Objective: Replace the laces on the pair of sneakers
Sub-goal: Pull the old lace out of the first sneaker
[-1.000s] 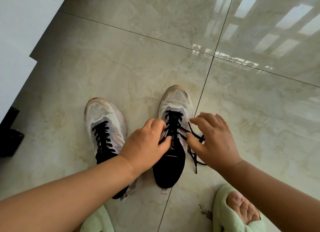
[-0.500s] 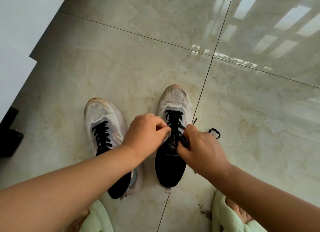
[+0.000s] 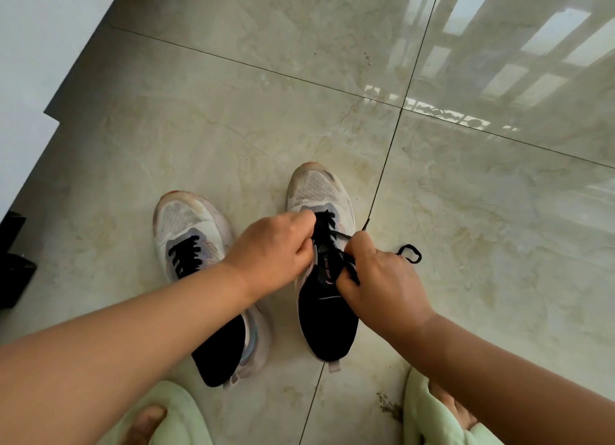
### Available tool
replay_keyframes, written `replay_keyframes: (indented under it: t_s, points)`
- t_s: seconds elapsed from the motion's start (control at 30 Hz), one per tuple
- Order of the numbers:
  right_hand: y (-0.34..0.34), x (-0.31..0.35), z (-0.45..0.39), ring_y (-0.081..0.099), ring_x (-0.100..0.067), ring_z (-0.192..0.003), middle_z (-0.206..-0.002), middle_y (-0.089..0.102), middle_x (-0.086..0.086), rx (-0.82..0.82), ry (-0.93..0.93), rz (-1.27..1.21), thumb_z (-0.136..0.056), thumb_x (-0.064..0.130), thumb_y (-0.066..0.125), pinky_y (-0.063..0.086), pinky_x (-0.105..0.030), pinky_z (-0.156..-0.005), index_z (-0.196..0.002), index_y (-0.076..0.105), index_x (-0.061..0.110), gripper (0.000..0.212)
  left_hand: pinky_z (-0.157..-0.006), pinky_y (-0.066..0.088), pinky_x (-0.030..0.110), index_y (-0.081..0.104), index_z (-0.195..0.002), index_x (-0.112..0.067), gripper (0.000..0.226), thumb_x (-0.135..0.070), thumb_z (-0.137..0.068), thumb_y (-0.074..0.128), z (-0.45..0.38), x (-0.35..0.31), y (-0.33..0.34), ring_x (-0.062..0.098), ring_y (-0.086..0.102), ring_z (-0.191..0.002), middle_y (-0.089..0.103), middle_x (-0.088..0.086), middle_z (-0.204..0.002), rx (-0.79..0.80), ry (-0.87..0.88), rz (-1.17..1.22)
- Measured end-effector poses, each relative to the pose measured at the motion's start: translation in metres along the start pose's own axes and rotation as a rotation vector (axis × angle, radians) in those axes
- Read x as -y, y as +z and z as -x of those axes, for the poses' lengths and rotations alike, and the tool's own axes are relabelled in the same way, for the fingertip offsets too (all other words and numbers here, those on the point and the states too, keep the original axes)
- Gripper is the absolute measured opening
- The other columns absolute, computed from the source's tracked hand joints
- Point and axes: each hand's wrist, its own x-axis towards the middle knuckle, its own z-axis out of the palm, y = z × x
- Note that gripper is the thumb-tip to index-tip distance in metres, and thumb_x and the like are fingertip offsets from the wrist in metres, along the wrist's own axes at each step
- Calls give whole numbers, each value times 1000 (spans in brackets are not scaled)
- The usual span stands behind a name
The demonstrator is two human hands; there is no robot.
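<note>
Two sneakers stand side by side on the tiled floor. The left hand and right hand both pinch the black lace over the right sneaker. The left sneaker sits just beside it, already laced.

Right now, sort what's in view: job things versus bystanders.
Job:
- right sneaker, being laced
- black lace, pinched by the right hand
- left hand, at the eyelets
- left sneaker, laced

Bystanders:
- green slippers
- dark object at the left edge
- tiled floor
</note>
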Motion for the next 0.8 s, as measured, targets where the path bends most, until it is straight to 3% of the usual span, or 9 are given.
replay_keyframes:
  t_s: [0.07, 0.13, 0.23, 0.3, 0.4, 0.53, 0.6, 0.7, 0.8]
  points:
    - [0, 0, 1, 41, -26, -51, -58, 42, 2, 1, -7, -13, -91, 24, 48, 26, -32, -47, -89, 38, 12, 15, -58, 43, 29, 53, -73, -17, 15, -26, -81, 62, 2, -1, 6, 18, 55, -63, 56, -8, -65, -58, -291, 110]
    - [0, 0, 1, 39, -25, -52, -59, 41, 2, 9, -10, -20, -91, 24, 47, 26, -32, -48, -89, 38, 12, 15, -57, 42, 23, 55, -67, -21, 21, -34, -80, 64, 4, -4, 11, 9, 54, -59, 56, -11, -59, -52, -528, 238]
    - [1, 1, 1, 38, -24, -51, -57, 38, 3, 21, -14, -8, -91, 23, 46, 24, -32, -47, -89, 36, 14, 14, -61, 50, 30, 58, -64, -17, 21, -22, -83, 65, 4, -8, 21, 16, 54, -52, 57, -4, -54, -20, -706, 598]
    - [0, 1, 0, 38, -24, -50, -56, 37, 4, 17, -10, -11, -91, 21, 46, 22, -33, -46, -91, 40, 11, 12, -52, 51, 27, 58, -65, -14, 20, -14, -84, 63, 4, -10, 20, 11, 54, -45, 57, -1, -51, -11, -750, 735]
    - [0, 0, 1, 40, -24, -51, -59, 42, 2, 12, 8, -1, -91, 20, 45, 23, -33, -46, -96, 42, 10, 12, -53, 48, 24, 57, -64, -16, 17, -13, -80, 63, 4, -1, 12, 10, 54, -49, 57, -5, -53, 16, -630, 543]
    - [2, 1, 1, 46, -26, -52, -61, 45, 1, 9, 11, 0, -91, 19, 45, 30, -32, -47, -101, 44, 11, 14, -50, 37, 30, 55, -73, -11, 10, -13, -74, 65, 10, 13, 3, 24, 54, -59, 56, 1, -70, -58, -164, -125]
    - [2, 1, 1, 51, -27, -54, -60, 45, 2, 13, 12, -8, -90, 18, 45, 36, -32, -49, -102, 44, 10, 15, -47, 31, 28, 57, -73, -8, 14, -10, -68, 70, 11, 17, 0, 27, 55, -53, 57, 5, -68, -87, -41, -262]
    - [3, 1, 1, 51, -27, -53, -57, 42, 3, 3, 19, -19, -89, 16, 46, 34, -32, -48, -102, 45, 10, 15, -51, 31, 29, 59, -78, -7, 16, -14, -70, 71, 9, 21, -1, 28, 57, -58, 57, 6, -73, -68, -29, -317]
    - [2, 1, 2, 48, -26, -51, -56, 39, 5, 11, 20, -25, -90, 18, 47, 35, -33, -48, -104, 44, 9, 17, -57, 34, 28, 54, -87, -17, 15, -27, -81, 62, 9, 22, -4, 19, 56, -71, 53, -6, -83, -66, -200, -207]
